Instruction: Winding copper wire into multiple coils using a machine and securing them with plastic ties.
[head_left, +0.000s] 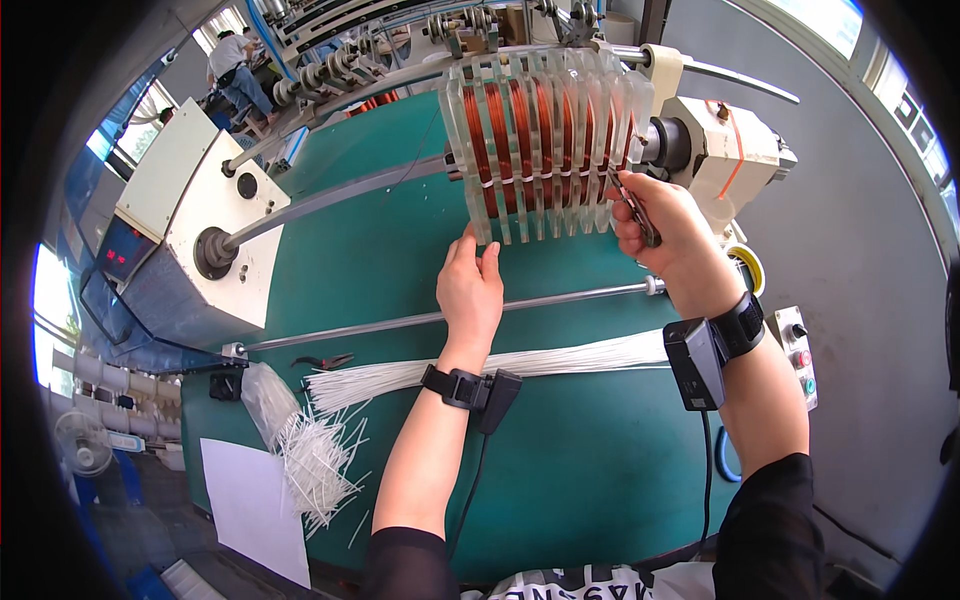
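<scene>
1. Left hand (470,290), at the frame's centre, puts its fingertips at the coil former's lower left edge; I cannot tell whether it grips.
2. Lower left, a white sheet (255,510) and short white pieces (325,475) lie on the green counter (570,450); long white strips (480,367) stretch rightward from there.
3. Right of centre, the right hand (665,222) is closed around a dark hand tool (641,217), its tip at the former's right end.
4. Upper centre sits the clear coil former (508,228). Copper-coloured windings (520,118) fill its slots and white ties (525,178) cross them, so winding looks done and tying well along; any trimming left is too small to judge.
5. Its long axis runs left to right with the shaft (330,203), rising slightly rightward toward the cream headstock (715,165).
6. Farthest, upper left, another person (238,75) leans over.
</scene>
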